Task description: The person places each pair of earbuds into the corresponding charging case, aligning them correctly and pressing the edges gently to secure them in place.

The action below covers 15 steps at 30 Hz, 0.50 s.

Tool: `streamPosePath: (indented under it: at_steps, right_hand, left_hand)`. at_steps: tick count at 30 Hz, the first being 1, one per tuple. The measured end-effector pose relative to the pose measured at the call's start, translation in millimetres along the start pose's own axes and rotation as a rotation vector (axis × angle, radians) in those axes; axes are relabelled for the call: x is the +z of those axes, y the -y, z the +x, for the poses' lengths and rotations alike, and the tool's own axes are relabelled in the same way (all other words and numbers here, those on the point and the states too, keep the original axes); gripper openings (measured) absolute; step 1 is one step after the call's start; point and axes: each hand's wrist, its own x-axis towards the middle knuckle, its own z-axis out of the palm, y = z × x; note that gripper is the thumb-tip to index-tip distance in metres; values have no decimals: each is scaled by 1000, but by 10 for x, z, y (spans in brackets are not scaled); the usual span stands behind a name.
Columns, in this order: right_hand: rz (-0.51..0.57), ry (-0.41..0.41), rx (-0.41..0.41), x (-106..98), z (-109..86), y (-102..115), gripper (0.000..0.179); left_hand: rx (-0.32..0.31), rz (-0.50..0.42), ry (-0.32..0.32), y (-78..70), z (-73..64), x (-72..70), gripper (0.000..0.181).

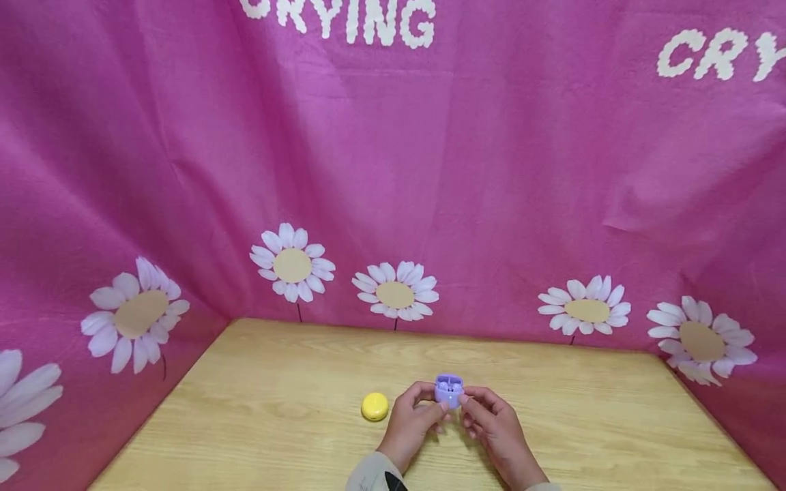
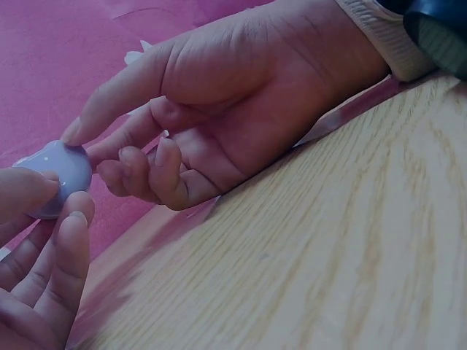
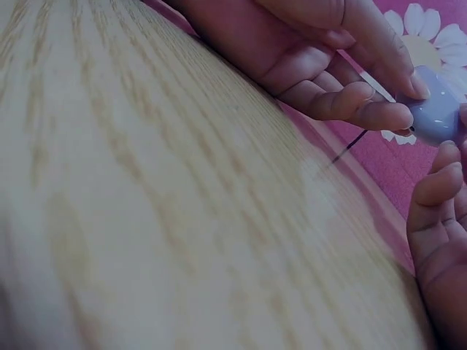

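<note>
A small purple earbud case [image 1: 449, 399] is held up between both hands in the head view, its lid raised. Small rounded earbuds seem to sit inside. The left hand [image 1: 408, 424] grips its left side, thumb low on the front. On the opposite side the right hand [image 1: 499, 429] pinches the case between thumb and index finger. From the left wrist, the case [image 2: 69, 171] shows a glossy, rounded shell, and the right hand [image 2: 241, 109] has its other fingers loosely curled below. In the right wrist view, fingers of both hands touch the case [image 3: 438, 109].
A round yellow case [image 1: 374, 406] lies on the wooden table [image 1: 276, 409], just left of the left hand. Pink cloth [image 1: 491, 170] printed with daisies and white letters hangs behind the table and along its sides.
</note>
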Motion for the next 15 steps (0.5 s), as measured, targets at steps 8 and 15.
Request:
streamPosePath:
  at_steps: [8, 15]
  right_hand:
    - [-38, -14, 2, 5, 4, -17, 33]
    - [-53, -48, -30, -7, 12, 13, 34]
  left_hand:
    - [-29, 7, -18, -27, -33, 0, 33]
    - [-32, -27, -27, -48, -4, 27, 31]
